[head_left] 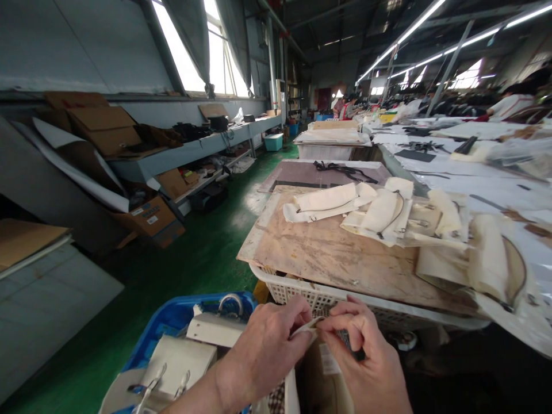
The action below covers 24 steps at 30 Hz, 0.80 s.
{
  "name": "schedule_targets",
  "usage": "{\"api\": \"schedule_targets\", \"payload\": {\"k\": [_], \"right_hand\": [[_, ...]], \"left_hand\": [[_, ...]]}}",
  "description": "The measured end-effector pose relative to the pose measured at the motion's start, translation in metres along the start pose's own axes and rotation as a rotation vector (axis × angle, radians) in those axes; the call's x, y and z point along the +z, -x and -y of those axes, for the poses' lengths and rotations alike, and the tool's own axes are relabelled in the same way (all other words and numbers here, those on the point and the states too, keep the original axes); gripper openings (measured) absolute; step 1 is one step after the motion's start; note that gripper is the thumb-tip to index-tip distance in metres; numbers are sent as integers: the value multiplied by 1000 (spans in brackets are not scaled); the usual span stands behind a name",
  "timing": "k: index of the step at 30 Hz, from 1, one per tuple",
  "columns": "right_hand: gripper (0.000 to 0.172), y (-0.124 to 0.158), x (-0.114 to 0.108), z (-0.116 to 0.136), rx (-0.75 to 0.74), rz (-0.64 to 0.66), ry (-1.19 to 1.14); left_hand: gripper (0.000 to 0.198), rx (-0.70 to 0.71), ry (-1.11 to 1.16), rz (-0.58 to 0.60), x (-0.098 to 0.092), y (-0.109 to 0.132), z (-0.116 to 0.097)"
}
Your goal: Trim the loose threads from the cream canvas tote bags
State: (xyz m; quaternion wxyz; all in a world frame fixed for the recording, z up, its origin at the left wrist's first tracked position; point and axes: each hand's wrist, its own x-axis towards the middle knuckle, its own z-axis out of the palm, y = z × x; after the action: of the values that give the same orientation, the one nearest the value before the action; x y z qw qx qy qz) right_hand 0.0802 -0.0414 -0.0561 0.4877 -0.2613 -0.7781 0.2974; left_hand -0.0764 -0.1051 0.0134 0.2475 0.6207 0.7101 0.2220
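My left hand [273, 336] is closed, thumb and fingers pinching the edge of a cream bag piece [317, 385]. Close beside it, my right hand [364, 351] pinches the same edge between thumb and fingertips. A small white label [330, 359] shows on the piece below my fingers, and checked cloth appears beside it. Much of the piece is hidden behind my hands. Under my left forearm, a blue crate [149, 339] holds cream bag parts [181, 359] with metal fittings and a curved handle [232, 302].
Ahead, a stained board [310, 253] lies across a white plastic basket [297, 287]. Several cream bag parts [383, 213] rest on it. White-covered tables [448, 169] stretch right, with people farther back. A green floor aisle [215, 247] runs left, beside a shelf bench [172, 158] with cardboard boxes.
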Motion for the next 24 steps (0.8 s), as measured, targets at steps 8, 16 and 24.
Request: {"api": "schedule_targets", "payload": {"k": [8, 16, 24], "right_hand": [[12, -4, 4, 10, -97, -84, 126], [14, 8, 6, 5, -63, -115, 180], [17, 8, 7, 11, -82, -146, 244]], "left_hand": [[5, 11, -166, 27, 1, -2, 1], [24, 184, -289, 35, 7, -4, 4], [26, 227, -287, -1, 8, -2, 6]]}}
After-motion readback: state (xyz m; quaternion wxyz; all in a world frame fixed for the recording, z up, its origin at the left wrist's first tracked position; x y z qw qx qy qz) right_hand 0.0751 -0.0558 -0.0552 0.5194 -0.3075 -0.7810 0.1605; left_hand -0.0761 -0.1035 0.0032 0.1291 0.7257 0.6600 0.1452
